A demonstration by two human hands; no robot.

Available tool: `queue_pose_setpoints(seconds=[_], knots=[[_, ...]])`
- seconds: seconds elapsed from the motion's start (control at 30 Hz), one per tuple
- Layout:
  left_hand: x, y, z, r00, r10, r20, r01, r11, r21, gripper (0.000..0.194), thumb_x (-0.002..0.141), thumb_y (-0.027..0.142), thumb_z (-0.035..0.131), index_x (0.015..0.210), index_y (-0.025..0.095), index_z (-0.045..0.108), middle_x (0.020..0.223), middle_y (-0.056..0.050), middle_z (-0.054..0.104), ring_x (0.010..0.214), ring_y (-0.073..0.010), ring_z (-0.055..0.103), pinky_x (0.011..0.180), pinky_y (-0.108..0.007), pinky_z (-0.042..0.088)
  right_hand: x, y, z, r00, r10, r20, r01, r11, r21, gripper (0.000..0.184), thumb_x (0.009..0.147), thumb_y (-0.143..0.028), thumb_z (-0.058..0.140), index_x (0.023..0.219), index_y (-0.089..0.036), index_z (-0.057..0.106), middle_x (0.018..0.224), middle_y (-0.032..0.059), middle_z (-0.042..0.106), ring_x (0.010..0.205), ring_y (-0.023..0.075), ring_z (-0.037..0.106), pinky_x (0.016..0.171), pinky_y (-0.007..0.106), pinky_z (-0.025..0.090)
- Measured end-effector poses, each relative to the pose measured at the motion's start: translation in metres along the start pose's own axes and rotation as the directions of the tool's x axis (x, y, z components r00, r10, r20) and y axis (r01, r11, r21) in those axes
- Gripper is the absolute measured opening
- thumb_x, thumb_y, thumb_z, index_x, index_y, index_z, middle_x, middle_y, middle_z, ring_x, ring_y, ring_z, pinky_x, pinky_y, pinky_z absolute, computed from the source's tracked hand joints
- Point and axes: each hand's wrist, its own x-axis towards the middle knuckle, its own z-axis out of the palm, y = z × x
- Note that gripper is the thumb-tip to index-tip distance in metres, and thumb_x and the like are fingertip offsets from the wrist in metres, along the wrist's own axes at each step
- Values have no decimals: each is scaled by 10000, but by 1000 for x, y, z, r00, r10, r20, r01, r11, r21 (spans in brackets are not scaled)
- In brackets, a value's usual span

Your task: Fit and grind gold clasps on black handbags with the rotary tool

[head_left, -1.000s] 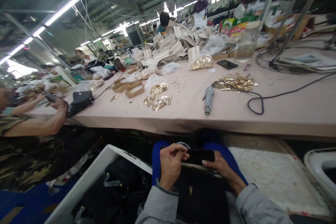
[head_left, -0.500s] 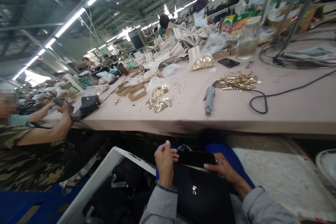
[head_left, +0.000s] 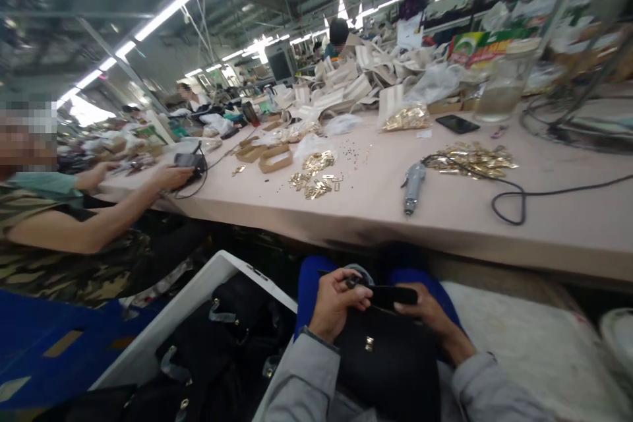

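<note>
A black handbag (head_left: 390, 366) with a small gold-coloured clasp on its front lies across my lap. My left hand (head_left: 336, 303) is closed at the upper left of the bag, its fingertips pinching the end of the black flap (head_left: 393, 295). At the opposite end my right hand (head_left: 428, 316) grips the same flap, thumb on the near side. A bit of clear plastic wrap shows behind the left fingers. What lies inside the bag is hidden.
A white bin (head_left: 232, 260) of black bags stands at my left. On the table (head_left: 356, 217) lie an electric screwdriver (head_left: 414, 188), piles of gold-coloured hardware (head_left: 472, 159), a phone (head_left: 457, 124) and open cardboard boxes (head_left: 275, 159). A co-worker's arm (head_left: 99, 224) reaches over the table's left end.
My left hand has gone from raised, loose fingers to pinching the flap's left end. The view has swung left. The co-worker's hand has lowered to a black bag on the table.
</note>
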Motion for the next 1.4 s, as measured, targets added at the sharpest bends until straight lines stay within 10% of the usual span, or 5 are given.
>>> queue_pose_setpoints(seconds=[0.13, 0.33, 0.57, 1.0, 1.4], knots=[[-16, 7, 2, 989, 22, 143, -1, 989, -148, 558, 653, 215, 907, 1139, 61, 677, 971, -214, 808, 749, -230, 774, 668, -272, 612, 3, -13, -3, 1000, 14, -15, -12, 993, 115, 521, 530, -554, 905, 680, -155, 605, 624, -12, 509, 575, 109, 417, 548, 240, 318], [2, -6, 4, 980, -108, -170, 81, 984, -158, 379, 757, 389, 833, 865, 50, 704, 656, -128, 766, 471, -141, 661, 417, -178, 481, 3, -22, -18, 992, 75, -101, -85, 991, -100, 522, 556, -388, 943, 952, -146, 706, 742, -2, 617, 704, 155, 575, 652, 259, 434], [9, -19, 16, 981, -124, -147, 112, 990, -88, 407, 724, 341, 832, 958, 34, 702, 750, -141, 795, 562, -160, 717, 506, -198, 546, -42, -58, -34, 944, -29, -330, -37, 980, -193, 562, 661, -404, 917, 1097, -147, 671, 877, 14, 626, 757, 136, 581, 639, 244, 455], [1, -23, 13, 984, -88, -158, 100, 992, 72, 274, 765, 295, 765, 885, 96, 620, 808, -186, 811, 624, -202, 766, 545, -214, 549, -44, -107, 33, 891, -354, -285, 196, 865, -462, 220, 942, -402, 688, 1025, -222, 785, 1015, 63, 698, 1009, 202, 626, 914, 322, 475], [1, -28, 8, 985, -118, -127, 115, 993, -33, 280, 638, 264, 864, 786, 49, 762, 561, -87, 731, 492, -150, 693, 452, -173, 518, -21, -81, 71, 959, -163, -233, 12, 841, -541, 197, 868, -393, 753, 855, -197, 769, 847, 46, 723, 784, 196, 645, 733, 308, 480]])
